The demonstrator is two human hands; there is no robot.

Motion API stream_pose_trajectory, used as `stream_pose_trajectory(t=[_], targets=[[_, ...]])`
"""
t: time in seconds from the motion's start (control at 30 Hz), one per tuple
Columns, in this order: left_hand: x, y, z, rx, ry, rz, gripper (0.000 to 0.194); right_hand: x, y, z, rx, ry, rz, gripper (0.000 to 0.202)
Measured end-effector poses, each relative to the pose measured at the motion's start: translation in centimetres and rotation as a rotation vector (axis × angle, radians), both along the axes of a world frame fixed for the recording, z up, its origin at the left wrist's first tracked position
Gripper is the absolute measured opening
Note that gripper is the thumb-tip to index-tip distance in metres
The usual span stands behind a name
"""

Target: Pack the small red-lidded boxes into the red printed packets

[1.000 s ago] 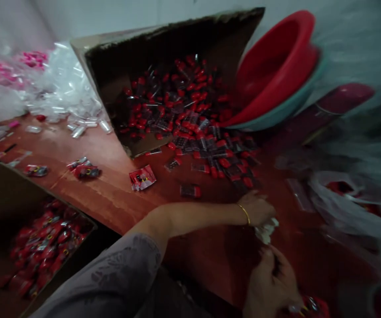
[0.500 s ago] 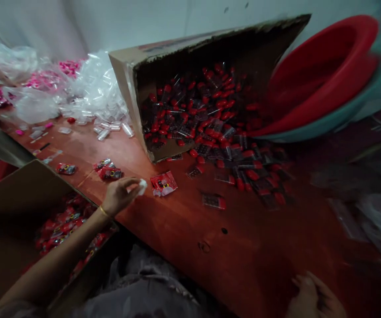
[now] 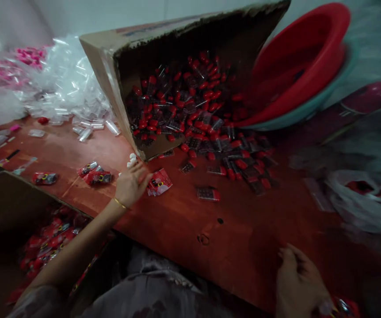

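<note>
My left hand (image 3: 132,183), with a yellow bangle at the wrist, reaches over the red-brown table beside a small stack of flat red printed packets (image 3: 160,182). Its fingers are apart, with the tips near the edge of the packets. A small lumpy white thing (image 3: 132,160) shows just beyond the knuckles; whether it touches the hand is unclear. At the lower right, in dim light, my right hand (image 3: 298,280) hovers low over the table, fingers loosely bent with nothing visible in them. Filled red packets (image 3: 344,307) lie partly hidden by its wrist.
A tipped carton (image 3: 102,66) spills small clear, red-capped containers (image 3: 210,132). A red basin (image 3: 336,26) leans by it. Filled red packets (image 3: 99,176) lie left; more fill an open box (image 3: 14,194) below the table edge. Clear plastic bags (image 3: 67,66) heap behind.
The white thing was pinched in my left fingertips; now it shows beyond the hand, whose fingers have moved towards the red packets. My right hand has come further into view. The camera view has shifted.
</note>
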State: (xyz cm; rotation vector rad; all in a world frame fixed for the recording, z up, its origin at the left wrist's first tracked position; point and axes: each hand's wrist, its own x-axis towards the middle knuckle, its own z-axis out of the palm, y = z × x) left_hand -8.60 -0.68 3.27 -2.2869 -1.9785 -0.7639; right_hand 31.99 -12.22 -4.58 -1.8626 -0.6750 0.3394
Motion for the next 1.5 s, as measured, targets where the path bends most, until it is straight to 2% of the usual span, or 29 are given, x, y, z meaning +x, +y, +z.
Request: stream_pose_trajectory(t=[0.07,0.13,0.3,0.5,0.6,0.67,0.7,0.77,0.87,0.97,1.03,1.1,1.17,1.27,1.33,1.5], targets=[[1.7,-1.1,-0.4,-0.058,0.043,-0.056,0.035,0.0,0.0,0.1,-0.012,-0.011,0.006,0.044],[3.0,-1.1,-0.9,-0.121,0.087,-0.069,0.034,0.0,0.0,0.0,-0.012,-0.018,0.006,0.044],[3.4,0.3,-2.3,-0.234,0.095,-0.057,0.029,-0.5,-0.2,0.2,0.036,-0.018,0.001,0.042],[2.8,0.1,-3.1,-0.190,-0.029,-0.025,0.025,-0.3,0.0,0.2,0.069,-0.039,0.001,0.041],[2.4,0.1,-2.7,-0.104,-0.161,-0.013,0.024,-0.9,-0.3,0.8,0.119,-0.143,-0.041,0.042],[2.3,0.0,-1.9,-0.022,-0.275,-0.005,0.024,-2.7,-0.5,1.9,0.158,-0.226,-0.032,0.041],[2.4,-0.1,-1.5,0.013,-0.321,-0.011,0.025,-4.1,-0.4,2.6,0.176,-0.235,0.008,0.039],[2.9,-0.6,-0.5,0.058,-0.370,-0.043,0.024,-7.9,0.4,4.4,0.192,-0.187,0.195,0.032],[4.3,-1.7,0.8,0.081,-0.370,-0.113,0.022,-14.3,3.2,7.1,0.190,0.032,0.677,0.030],[5.6,-2.6,1.5,0.088,-0.382,-0.177,0.020,-18.9,6.4,8.7,0.168,0.180,0.991,0.027],[6.2,-2.9,1.7,0.066,-0.477,-0.169,0.024,-20.3,7.9,8.9,0.177,0.225,0.990,0.022],[6.7,-3.0,1.6,-0.016,-0.711,-0.097,0.039,-20.7,8.5,8.8,0.186,0.243,0.910,0.026],[7.2,-3.0,1.5,-0.188,-1.041,-0.024,0.051,-20.4,8.4,8.4,0.193,0.234,0.840,0.025],[8.0,-3.0,1.0,-0.448,-1.406,-0.006,0.043,-19.8,7.9,8.0,0.204,0.135,0.802,0.023],[8.4,-3.0,0.6,-0.473,-1.469,-0.016,0.032,-19.7,7.5,7.8,0.204,0.036,0.786,0.024],[9.2,-3.4,-0.2,-0.396,-1.420,-0.011,0.019,-20.2,6.9,7.3,0.215,-0.071,0.786,0.032]])
